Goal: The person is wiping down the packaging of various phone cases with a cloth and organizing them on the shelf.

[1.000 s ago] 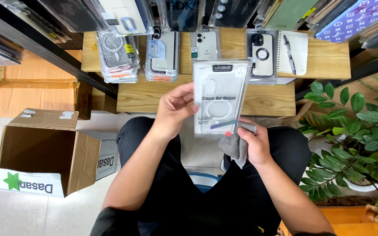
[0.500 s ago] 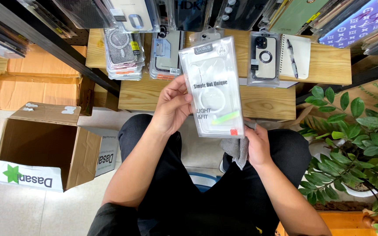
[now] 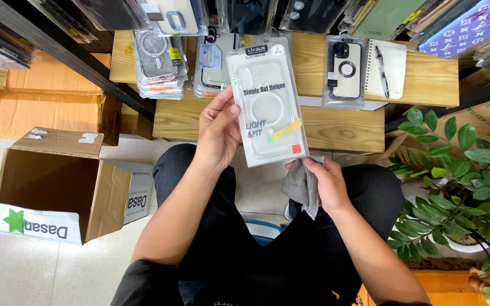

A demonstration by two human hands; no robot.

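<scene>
My left hand [image 3: 218,131] grips the left edge of a clear packaged phone case [image 3: 266,107] and holds it upright in front of the wooden shelf [image 3: 426,79]. My right hand [image 3: 327,184] holds a grey cloth [image 3: 300,187] and its fingertips touch the package's lower right corner. I sit with black trousers under both hands.
Stacks of packaged phone cases [image 3: 160,62] lie on the wooden shelf, with a single packaged case [image 3: 344,71] and a notebook with a pen [image 3: 384,68] to the right. An open cardboard box [image 3: 58,184] stands on the floor at left. A green potted plant [image 3: 460,181] is at right.
The packaged case has been lifted higher and turned more squarely toward me. My right hand with the cloth has come up to its lower corner.
</scene>
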